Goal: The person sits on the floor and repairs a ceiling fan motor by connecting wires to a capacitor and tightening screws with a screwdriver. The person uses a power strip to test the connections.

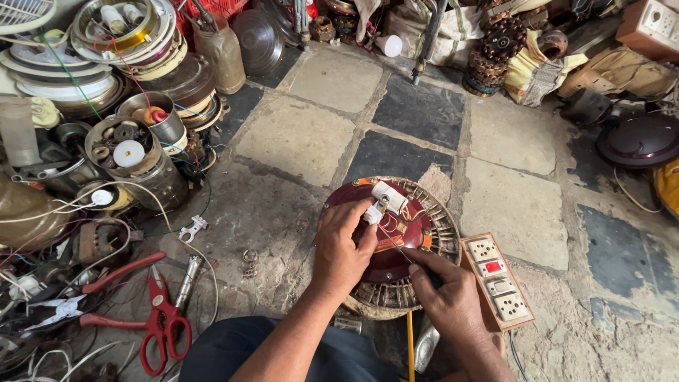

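A round dark red fan motor housing [417, 233] with a slotted metal rim lies on the stone floor in front of me. On its top sit a white block-shaped part [390, 196] and a smaller white connector [373, 213]. My left hand [343, 247] pinches the small connector between thumb and fingers. My right hand [445, 293] grips a thin screwdriver [395, 244] whose shaft runs up to the connector.
A wooden switchboard with white sockets and a red switch [496, 279] lies right of the motor. Red-handled scissors [161, 318] and pliers [120, 272] lie at lower left among wires. Stacked fan parts and tins [134, 152] crowd the left; more parts [640, 138] line the far right.
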`<action>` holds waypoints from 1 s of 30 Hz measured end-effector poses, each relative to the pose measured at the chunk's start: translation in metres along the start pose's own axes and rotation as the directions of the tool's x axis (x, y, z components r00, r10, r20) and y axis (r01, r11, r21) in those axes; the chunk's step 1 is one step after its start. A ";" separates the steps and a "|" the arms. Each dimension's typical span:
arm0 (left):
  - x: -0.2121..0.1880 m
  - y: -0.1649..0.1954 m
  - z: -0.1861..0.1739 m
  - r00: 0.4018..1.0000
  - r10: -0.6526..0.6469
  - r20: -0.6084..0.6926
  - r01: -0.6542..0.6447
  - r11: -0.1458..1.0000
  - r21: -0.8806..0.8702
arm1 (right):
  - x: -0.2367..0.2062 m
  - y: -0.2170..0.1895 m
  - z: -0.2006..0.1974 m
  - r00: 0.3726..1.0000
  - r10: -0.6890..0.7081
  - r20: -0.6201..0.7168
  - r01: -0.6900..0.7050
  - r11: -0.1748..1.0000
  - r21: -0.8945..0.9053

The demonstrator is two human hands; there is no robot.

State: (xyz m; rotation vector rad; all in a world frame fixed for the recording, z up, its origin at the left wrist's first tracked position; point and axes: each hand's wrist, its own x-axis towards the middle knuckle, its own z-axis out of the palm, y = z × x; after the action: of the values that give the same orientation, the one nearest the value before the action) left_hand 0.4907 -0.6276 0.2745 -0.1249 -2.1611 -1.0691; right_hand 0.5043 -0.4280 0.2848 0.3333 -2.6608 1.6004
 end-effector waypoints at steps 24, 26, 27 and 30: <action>0.001 0.001 0.003 0.999 0.036 -0.010 -0.036 0.999 0.011 | -0.002 0.000 -0.001 0.998 0.070 -0.006 -0.070 0.997 0.035; 0.001 0.001 0.003 0.999 0.033 -0.016 -0.033 0.999 0.018 | 0.000 0.002 -0.001 0.997 0.072 0.008 -0.073 0.996 0.049; 0.001 0.001 0.004 1.000 0.027 -0.008 -0.027 1.000 0.013 | 0.001 0.002 -0.001 0.998 0.068 0.012 -0.069 0.996 0.058; 0.001 0.001 0.003 1.000 0.017 0.010 -0.017 1.000 0.002 | 0.002 0.003 -0.001 0.998 0.054 0.017 -0.055 0.997 0.061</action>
State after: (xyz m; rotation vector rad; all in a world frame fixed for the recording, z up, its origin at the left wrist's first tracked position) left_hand 0.4884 -0.6254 0.2745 -0.1476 -2.1663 -1.0592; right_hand 0.5018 -0.4261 0.2829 0.2778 -2.6593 1.7046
